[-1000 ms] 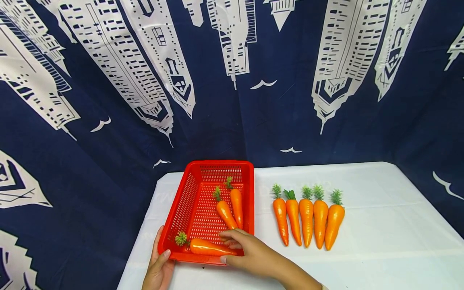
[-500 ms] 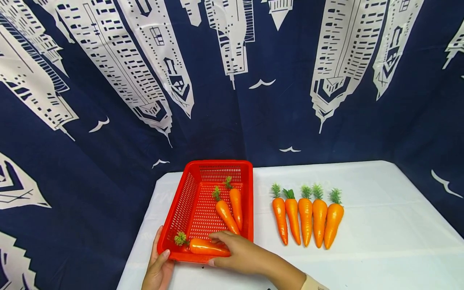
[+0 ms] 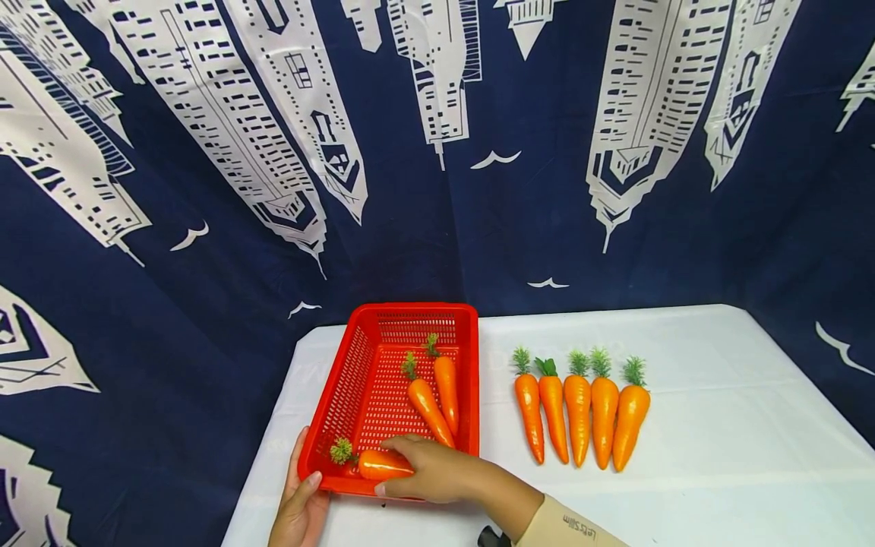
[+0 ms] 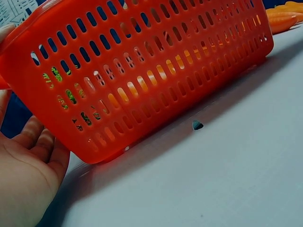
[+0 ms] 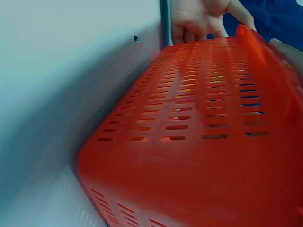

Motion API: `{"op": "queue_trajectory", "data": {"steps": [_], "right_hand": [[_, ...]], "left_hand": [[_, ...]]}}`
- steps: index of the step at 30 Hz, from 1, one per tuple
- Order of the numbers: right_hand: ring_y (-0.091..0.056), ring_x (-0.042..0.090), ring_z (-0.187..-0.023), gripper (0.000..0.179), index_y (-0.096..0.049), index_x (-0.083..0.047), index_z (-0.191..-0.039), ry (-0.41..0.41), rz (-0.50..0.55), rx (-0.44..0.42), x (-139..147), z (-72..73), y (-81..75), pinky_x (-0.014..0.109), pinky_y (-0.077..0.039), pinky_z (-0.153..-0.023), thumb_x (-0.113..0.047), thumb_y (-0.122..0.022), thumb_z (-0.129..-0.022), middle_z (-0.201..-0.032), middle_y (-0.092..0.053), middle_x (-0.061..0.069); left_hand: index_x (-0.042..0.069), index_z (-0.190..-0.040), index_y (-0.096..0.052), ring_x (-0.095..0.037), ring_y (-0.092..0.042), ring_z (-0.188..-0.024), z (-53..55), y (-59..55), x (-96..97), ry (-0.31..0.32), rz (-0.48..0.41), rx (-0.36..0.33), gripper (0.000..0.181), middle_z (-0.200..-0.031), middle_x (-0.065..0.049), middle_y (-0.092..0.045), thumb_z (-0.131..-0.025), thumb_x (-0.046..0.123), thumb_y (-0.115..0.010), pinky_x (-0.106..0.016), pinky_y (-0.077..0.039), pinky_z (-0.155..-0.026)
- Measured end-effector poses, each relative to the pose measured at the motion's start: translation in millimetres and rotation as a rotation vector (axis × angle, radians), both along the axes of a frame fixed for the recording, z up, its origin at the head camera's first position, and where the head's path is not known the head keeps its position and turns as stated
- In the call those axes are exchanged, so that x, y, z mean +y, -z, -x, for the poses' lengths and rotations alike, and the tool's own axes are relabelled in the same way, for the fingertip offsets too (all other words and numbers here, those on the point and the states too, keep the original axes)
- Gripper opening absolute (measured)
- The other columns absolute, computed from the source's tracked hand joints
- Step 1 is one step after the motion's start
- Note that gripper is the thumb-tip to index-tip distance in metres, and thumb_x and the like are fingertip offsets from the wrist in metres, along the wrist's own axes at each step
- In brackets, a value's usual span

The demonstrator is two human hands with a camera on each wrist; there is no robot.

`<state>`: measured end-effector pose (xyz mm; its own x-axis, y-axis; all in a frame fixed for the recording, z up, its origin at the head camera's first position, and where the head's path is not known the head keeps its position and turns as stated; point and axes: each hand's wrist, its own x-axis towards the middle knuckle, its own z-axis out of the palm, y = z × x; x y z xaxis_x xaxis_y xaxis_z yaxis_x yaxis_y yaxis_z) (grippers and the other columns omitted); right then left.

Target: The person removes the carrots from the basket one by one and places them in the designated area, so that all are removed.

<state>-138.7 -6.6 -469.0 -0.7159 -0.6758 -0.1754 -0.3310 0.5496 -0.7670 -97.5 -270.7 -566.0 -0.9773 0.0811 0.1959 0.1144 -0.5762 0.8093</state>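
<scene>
Seemingly a curtained-off setting, room type unclear: a navy-blue fabric curtain (image 3: 410, 254) printed with upside-down white skyscrapers (image 3: 659, 83) hangs behind and beside a white-cloth-covered desk (image 3: 724, 425).

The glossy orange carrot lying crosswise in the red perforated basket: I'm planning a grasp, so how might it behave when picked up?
The glossy orange carrot may feel slippery, as it shows bright highlights. Being rounded, it could roll if nudged. Its bushy green top would probably flex, given its feathery look.
</scene>
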Motion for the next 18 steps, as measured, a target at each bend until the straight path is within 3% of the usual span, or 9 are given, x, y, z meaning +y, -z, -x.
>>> {"op": "queue_trajectory", "data": {"steps": [6,12,18], "right_hand": [[-0.05,0.017,-0.138,0.07,-0.053,-0.019,-0.146,0.007,-0.014,-0.082,-6.4,7.1,4.1,0.044,-0.044,-0.115,-0.057,-0.068,-0.089,-0.146,-0.056,-0.001],[-0.048,0.022,-0.141,0.073,-0.055,-0.021,-0.144,0.05,-0.02,-0.184,-10.2,12.1,4.4,0.052,-0.041,-0.116,-0.058,-0.073,-0.084,-0.148,-0.055,0.0],[-0.046,0.024,-0.143,0.082,-0.051,-0.02,-0.148,0.064,-0.051,-0.264,-11.1,13.8,8.2,0.055,-0.038,-0.117,-0.064,-0.071,-0.082,-0.149,-0.054,0.001]], "left_hand": [[0.025,-0.161,-0.009,0.003,-0.048,-0.137,-0.7,-0.5,0.0,-0.014,0.008,-0.006,0.072,-0.151,0.023,-0.046,-0.101,-0.007,-0.031,-0.017,-0.042,-0.111],[0.017,-0.163,0.007,0.003,-0.048,-0.138,-0.5,-1.0,-0.6,-0.015,0.004,-0.007,0.077,-0.151,0.023,-0.046,-0.101,-0.007,-0.031,-0.016,-0.041,-0.112],[0.02,-0.163,0.003,0.004,-0.047,-0.138,-1.0,-0.5,0.1,-0.015,0.022,-0.015,0.075,-0.151,0.024,-0.045,-0.101,-0.006,-0.031,-0.016,-0.041,-0.112]]}}
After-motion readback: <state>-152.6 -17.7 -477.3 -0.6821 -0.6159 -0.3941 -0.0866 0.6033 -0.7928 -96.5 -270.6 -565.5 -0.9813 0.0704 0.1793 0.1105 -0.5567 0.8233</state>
